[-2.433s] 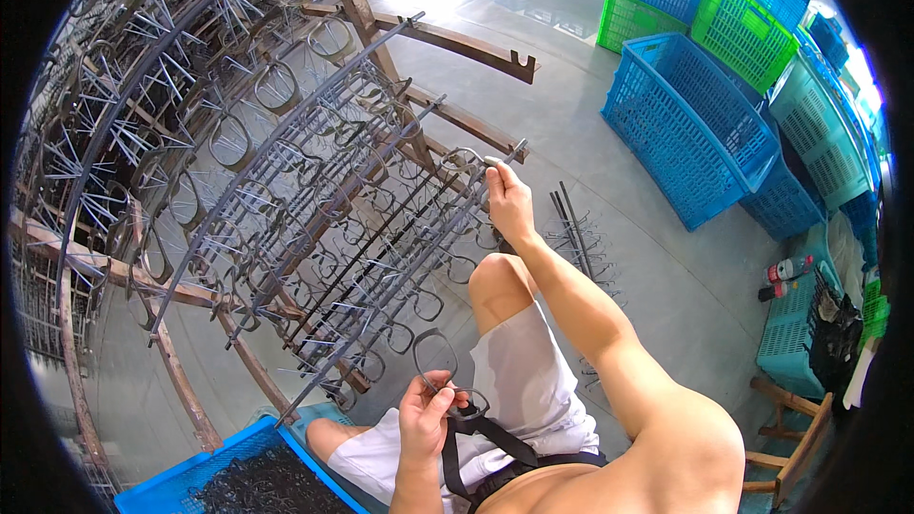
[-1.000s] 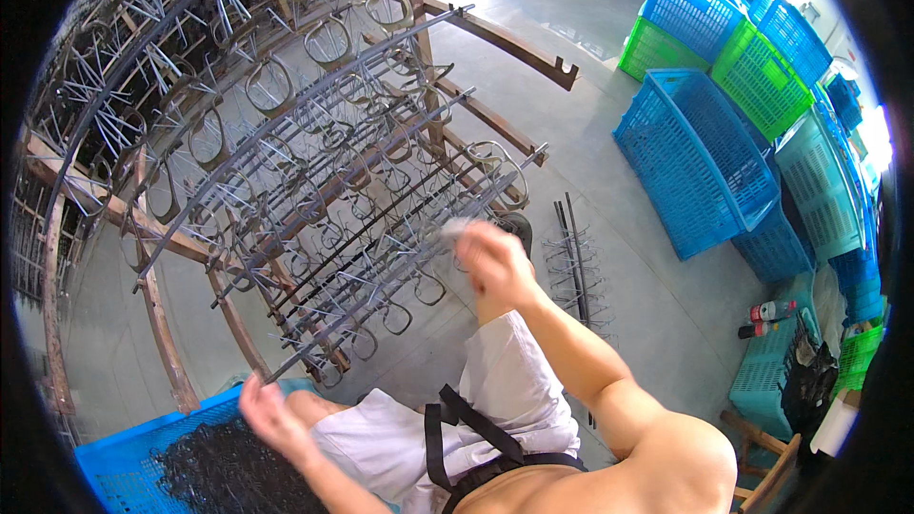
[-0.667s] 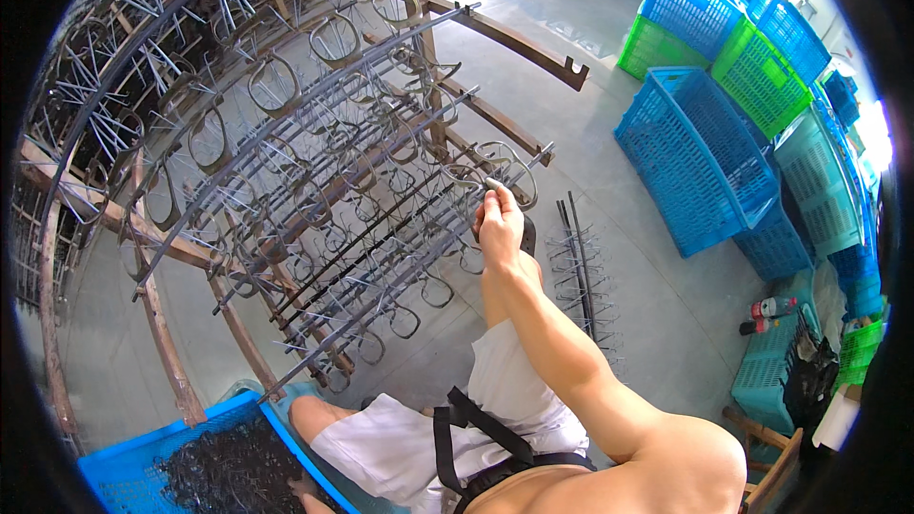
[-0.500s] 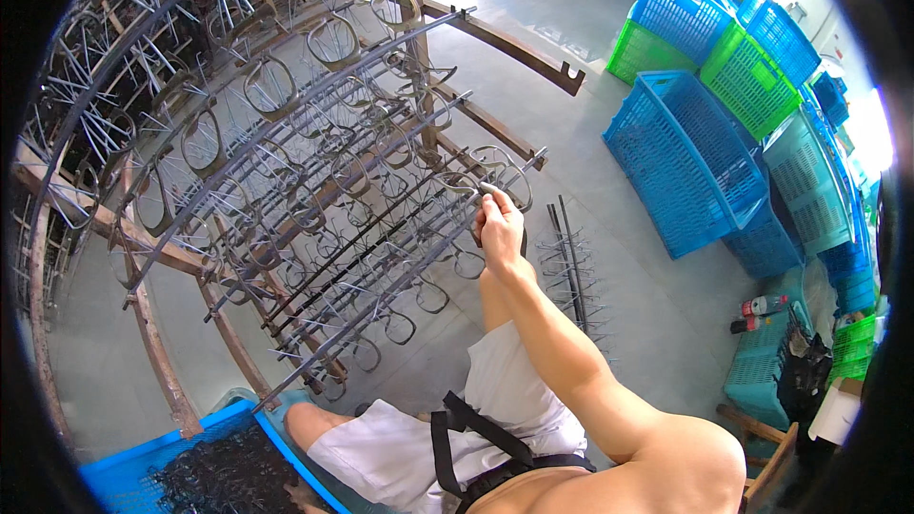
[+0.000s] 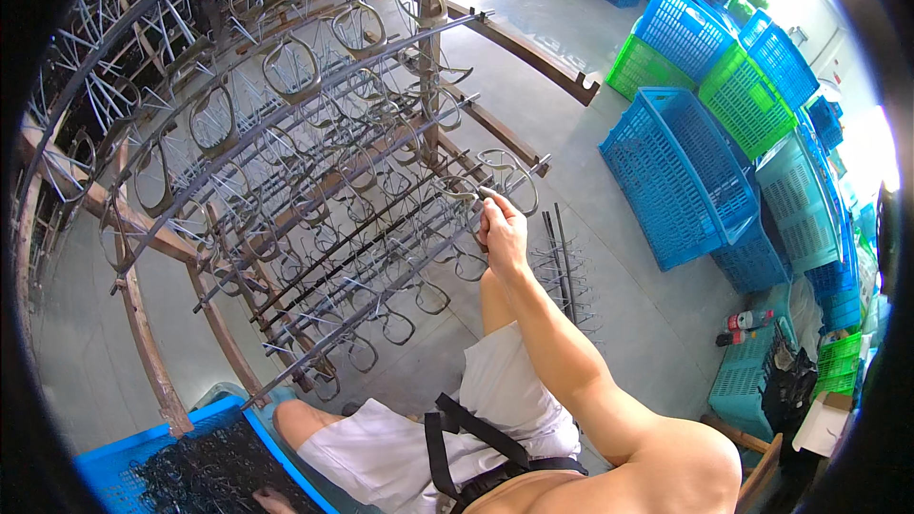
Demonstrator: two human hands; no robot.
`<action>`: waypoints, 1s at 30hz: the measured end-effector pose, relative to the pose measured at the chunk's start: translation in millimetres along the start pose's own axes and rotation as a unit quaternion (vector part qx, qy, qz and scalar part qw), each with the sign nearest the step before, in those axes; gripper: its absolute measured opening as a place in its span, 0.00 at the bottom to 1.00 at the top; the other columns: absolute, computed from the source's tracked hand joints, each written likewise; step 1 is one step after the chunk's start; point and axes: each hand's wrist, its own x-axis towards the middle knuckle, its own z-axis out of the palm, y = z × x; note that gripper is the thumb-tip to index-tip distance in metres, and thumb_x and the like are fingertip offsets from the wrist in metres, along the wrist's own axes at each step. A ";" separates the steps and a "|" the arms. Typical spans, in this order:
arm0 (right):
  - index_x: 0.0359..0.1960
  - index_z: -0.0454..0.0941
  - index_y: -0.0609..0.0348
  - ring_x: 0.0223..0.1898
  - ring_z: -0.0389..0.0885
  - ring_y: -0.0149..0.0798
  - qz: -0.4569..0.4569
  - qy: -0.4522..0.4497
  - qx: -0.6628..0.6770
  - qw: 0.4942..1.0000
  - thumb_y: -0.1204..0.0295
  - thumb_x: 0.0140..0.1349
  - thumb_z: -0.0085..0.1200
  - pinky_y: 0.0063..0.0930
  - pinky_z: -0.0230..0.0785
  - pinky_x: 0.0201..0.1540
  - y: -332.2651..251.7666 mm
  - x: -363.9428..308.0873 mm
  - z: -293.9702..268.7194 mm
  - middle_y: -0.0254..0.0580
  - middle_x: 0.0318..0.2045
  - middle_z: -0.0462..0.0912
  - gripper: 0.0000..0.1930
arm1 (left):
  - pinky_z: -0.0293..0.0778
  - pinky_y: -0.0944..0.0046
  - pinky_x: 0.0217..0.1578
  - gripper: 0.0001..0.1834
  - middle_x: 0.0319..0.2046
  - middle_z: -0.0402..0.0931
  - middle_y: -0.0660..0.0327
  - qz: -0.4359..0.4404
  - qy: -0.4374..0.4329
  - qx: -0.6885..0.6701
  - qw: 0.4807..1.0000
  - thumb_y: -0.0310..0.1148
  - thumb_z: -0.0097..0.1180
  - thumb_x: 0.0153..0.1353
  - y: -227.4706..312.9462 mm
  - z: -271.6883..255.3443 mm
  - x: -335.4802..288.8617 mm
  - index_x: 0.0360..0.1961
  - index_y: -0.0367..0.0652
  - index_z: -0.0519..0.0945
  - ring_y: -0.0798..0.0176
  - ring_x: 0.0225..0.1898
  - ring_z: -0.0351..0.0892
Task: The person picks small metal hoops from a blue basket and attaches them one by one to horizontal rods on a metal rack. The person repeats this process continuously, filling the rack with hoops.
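My right hand (image 5: 503,228) reaches out to a rack, its thumb and fingers closed on a grey eyeglass frame (image 5: 526,200) at the outer end of a rod (image 5: 433,252). Several more frames hang along that rod and the ones above it, gripped by thin wire prongs. At the lower left, only part of my left hand (image 5: 273,500) shows, down among a heap of thin black pieces (image 5: 195,466) in a blue basket (image 5: 107,464). What its fingers do is hidden.
Rusty rack bars (image 5: 143,343) stand at the left, and a notched bar (image 5: 543,67) juts out at the top. Spare pronged rods (image 5: 562,266) lie on the floor beyond my right arm. Blue and green crates (image 5: 666,190) are stacked at the right, with bottles (image 5: 747,321) near them.
My view has shifted slightly, so the rack and crates sit a little lower. My right hand stays at the same frame; more of my left hand shows in the basket.
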 end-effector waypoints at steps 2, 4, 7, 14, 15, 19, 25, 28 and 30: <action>0.45 0.75 0.61 0.14 0.57 0.18 -0.018 0.000 -0.034 0.999 0.72 0.63 0.47 0.13 0.50 0.14 4.1 -2.5 3.5 0.24 0.15 0.65 0.11 | 0.71 0.55 0.37 0.22 0.33 0.67 0.54 -0.004 -0.011 -0.104 0.994 0.35 0.52 0.58 21.4 -15.7 -10.5 0.54 0.42 0.68 0.51 0.37 0.68; 0.46 0.76 0.60 0.13 0.57 0.18 -0.062 0.009 -0.091 0.994 0.72 0.63 0.48 0.13 0.50 0.14 14.1 -4.5 3.2 0.23 0.14 0.65 0.12 | 0.71 0.56 0.35 0.21 0.31 0.69 0.54 -0.010 -0.034 -0.193 0.981 0.34 0.52 0.58 42.3 -25.3 -25.0 0.53 0.41 0.69 0.52 0.35 0.69; 0.47 0.76 0.61 0.18 0.56 0.18 -0.079 0.012 -0.158 0.984 0.70 0.63 0.49 0.15 0.51 0.19 16.4 -12.4 14.3 0.20 0.18 0.66 0.13 | 0.72 0.58 0.33 0.20 0.29 0.70 0.55 0.015 -0.112 -0.265 0.958 0.32 0.52 0.59 50.3 -39.7 -29.0 0.53 0.40 0.70 0.55 0.33 0.70; 0.45 0.76 0.61 0.18 0.55 0.17 -0.022 0.012 -0.012 1.000 0.71 0.64 0.46 0.15 0.48 0.19 14.7 -17.0 22.4 0.19 0.15 0.61 0.12 | 0.70 0.65 0.34 0.18 0.34 0.72 0.55 0.059 -0.268 -0.339 0.900 0.30 0.52 0.58 60.5 -45.2 -53.7 0.49 0.34 0.73 0.62 0.33 0.71; 0.45 0.76 0.61 0.18 0.55 0.17 -0.033 0.022 -0.037 0.999 0.71 0.64 0.46 0.16 0.49 0.18 17.1 -16.7 23.4 0.19 0.15 0.62 0.12 | 0.70 0.65 0.34 0.18 0.34 0.72 0.55 0.058 -0.276 -0.347 0.895 0.30 0.53 0.58 62.1 -44.6 -56.2 0.49 0.34 0.73 0.62 0.33 0.71; 0.45 0.76 0.59 0.17 0.60 0.22 -0.095 0.038 -0.195 0.976 0.69 0.63 0.47 0.20 0.54 0.19 22.9 -11.5 21.2 0.28 0.14 0.68 0.12 | 0.70 0.64 0.31 0.17 0.35 0.73 0.54 0.077 -0.265 -0.339 0.899 0.27 0.52 0.57 54.5 -43.5 -46.3 0.48 0.33 0.73 0.61 0.30 0.71; 0.45 0.76 0.58 0.16 0.64 0.27 -0.131 0.000 -0.332 0.934 0.67 0.63 0.48 0.25 0.60 0.20 0.2 -12.9 17.7 0.36 0.13 0.70 0.13 | 0.66 0.63 0.24 0.17 0.29 0.73 0.55 0.080 -0.114 -0.229 0.963 0.26 0.53 0.52 66.4 -47.8 -55.9 0.43 0.32 0.73 0.62 0.26 0.69; 0.46 0.76 0.59 0.17 0.63 0.24 -0.127 -0.008 -0.319 0.939 0.68 0.62 0.48 0.22 0.60 0.20 -5.6 -11.5 14.2 0.32 0.14 0.69 0.13 | 0.65 0.63 0.24 0.17 0.28 0.72 0.55 0.099 -0.125 -0.258 0.953 0.26 0.54 0.50 78.1 -50.5 -67.8 0.42 0.32 0.73 0.62 0.26 0.68; 0.46 0.76 0.60 0.18 0.63 0.23 -0.112 -0.002 -0.292 0.950 0.69 0.62 0.49 0.21 0.59 0.20 -10.3 -14.1 16.6 0.31 0.14 0.69 0.13 | 0.65 0.63 0.25 0.16 0.27 0.72 0.55 0.109 -0.146 -0.282 0.942 0.26 0.53 0.50 81.8 -54.4 -72.0 0.42 0.32 0.73 0.62 0.26 0.69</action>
